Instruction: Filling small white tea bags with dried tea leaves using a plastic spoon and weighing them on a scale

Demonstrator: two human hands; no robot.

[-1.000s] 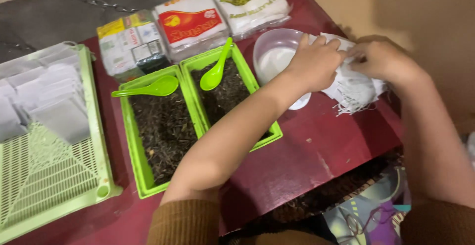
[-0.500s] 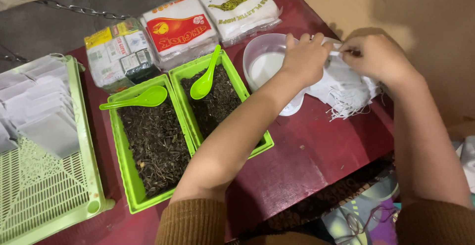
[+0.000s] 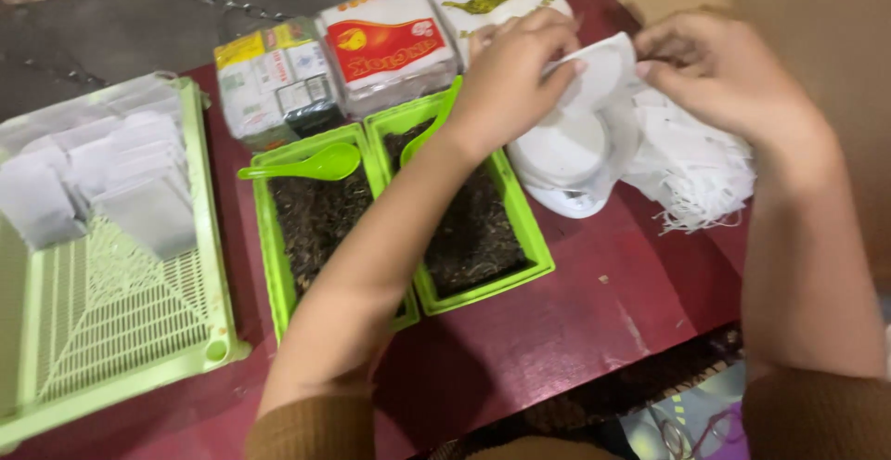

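**Both hands lifted over the bowl with one empty tea bag**

Since the earlier frame both hands have come up and toward the middle of the desk's far edge, and a single white bag is now raised between them. The left hand point(image 3: 515, 75) pinches one side of the empty tea bag point(image 3: 599, 70) with closed fingers; the right hand point(image 3: 719, 75) pinches the opposite side, its fingers likewise closed on the paper. The bag hangs above the white bowl point(image 3: 566, 158), which sits on the dark red desk point(image 3: 594, 330) near its far right part. Just right of the bowl lies a pile of empty bags with strings point(image 3: 691, 163).

By the look of it, the step in hand is separating and opening one bag from the pile. A next move would call for spreading the mouth without tearing the thin paper, then reaching for a green spoon point(image 3: 306, 163) resting on the left green tray of loose tea point(image 3: 320, 223); a second tray point(image 3: 473, 228) sits beside it. Filled bags point(image 3: 102, 181) lie in the pale green basket point(image 3: 121, 330) at the left edge.
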